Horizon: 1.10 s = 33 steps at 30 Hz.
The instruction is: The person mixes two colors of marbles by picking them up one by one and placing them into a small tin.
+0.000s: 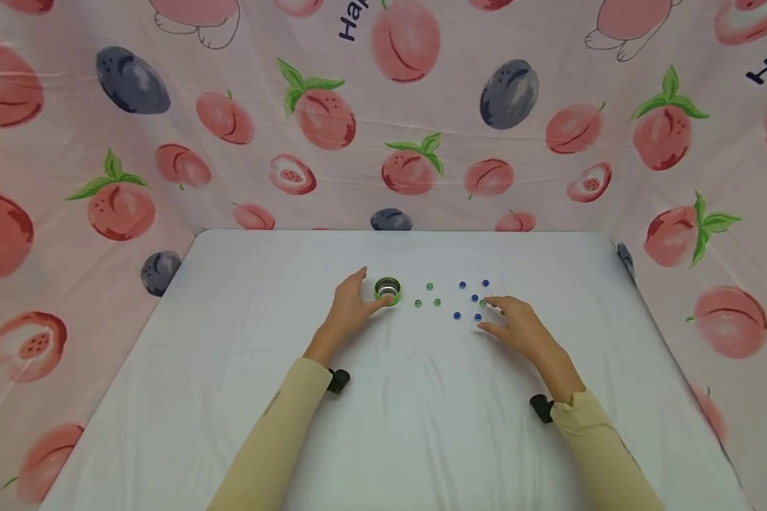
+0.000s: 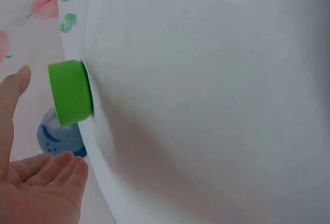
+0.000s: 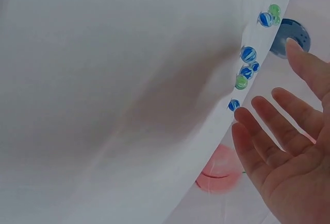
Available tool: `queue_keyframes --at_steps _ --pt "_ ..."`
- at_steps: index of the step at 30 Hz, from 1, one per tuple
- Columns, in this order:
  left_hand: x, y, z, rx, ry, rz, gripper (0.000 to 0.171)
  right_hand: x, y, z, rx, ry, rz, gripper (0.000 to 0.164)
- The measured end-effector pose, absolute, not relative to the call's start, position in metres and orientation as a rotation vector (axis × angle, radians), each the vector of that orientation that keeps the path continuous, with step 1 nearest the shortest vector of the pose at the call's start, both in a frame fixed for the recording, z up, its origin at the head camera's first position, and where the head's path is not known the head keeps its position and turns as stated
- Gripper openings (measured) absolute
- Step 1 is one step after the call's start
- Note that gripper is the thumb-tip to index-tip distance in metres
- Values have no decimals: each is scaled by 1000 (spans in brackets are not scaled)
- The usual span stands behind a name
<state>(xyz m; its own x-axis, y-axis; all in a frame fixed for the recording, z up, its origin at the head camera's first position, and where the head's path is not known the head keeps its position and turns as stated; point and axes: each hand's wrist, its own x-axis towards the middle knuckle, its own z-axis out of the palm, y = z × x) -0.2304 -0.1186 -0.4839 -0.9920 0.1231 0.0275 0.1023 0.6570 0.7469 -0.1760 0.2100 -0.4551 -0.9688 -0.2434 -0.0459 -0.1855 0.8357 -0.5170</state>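
Note:
A small green bowl [image 1: 378,292] with a shiny metal inside stands upright on the white cloth. My left hand [image 1: 351,306] is beside it on the left, thumb and fingers spread apart around it; in the left wrist view a gap shows between the fingers and the bowl's green wall [image 2: 71,92]. Right of the bowl lie three green marbles [image 1: 437,302]. Further right are several blue marbles [image 1: 457,316], with one green marble [image 1: 482,303] among them. At their right edge hovers my right hand [image 1: 518,326], fingers loosely extended and holding nothing.
The white-covered table [image 1: 396,411] spreads out around the bowl and marbles. Its far edge meets a pink curtain [image 1: 358,199] printed with fruit, which also hangs along both sides. A small black wrist camera [image 1: 339,381] sits at the left cuff, another wrist camera [image 1: 541,408] at the right.

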Motion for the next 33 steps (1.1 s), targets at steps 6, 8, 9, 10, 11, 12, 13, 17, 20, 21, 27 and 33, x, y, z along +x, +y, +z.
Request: queue_keyframes --at_steps 6,8,9,10,11,12,13,17,20,21,27,33 --pt "-234 -116 -493 170 2795 1385 90 -180 210 -460 -339 2893 -811 48" --pt "-235 -115 -496 173 2793 1384 88 -181 211 -461 -353 2889 -815 47" --pt "-236 -114 -497 171 2791 1386 88 -182 211 -462 -362 2888 -813 47" --pt "-236 -113 -497 170 2791 1388 87 -182 211 -462 -371 2890 -812 46" --pt "-236 -113 -498 171 2791 1393 87 -183 211 -462 -382 2894 -810 45" --pt "-236 -112 -499 173 2795 1393 86 -183 211 -462 -391 2896 -809 44" --pt "-236 -112 -499 179 2799 1390 86 -183 211 -462 -399 2899 -806 43" --pt "-238 -111 -500 204 2815 1382 84 -184 211 -462 -423 2907 -807 40" --pt "-238 -111 -500 209 2807 1398 83 -185 212 -463 -432 2903 -819 39" --pt "-238 -111 -500 210 2802 1409 83 -186 212 -463 -432 2902 -826 38" --pt "-240 -110 -502 210 2763 1473 81 -188 214 -465 -424 2897 -864 35" --pt "-241 -108 -503 220 2758 1483 81 -190 211 -465 -445 2884 -873 28"
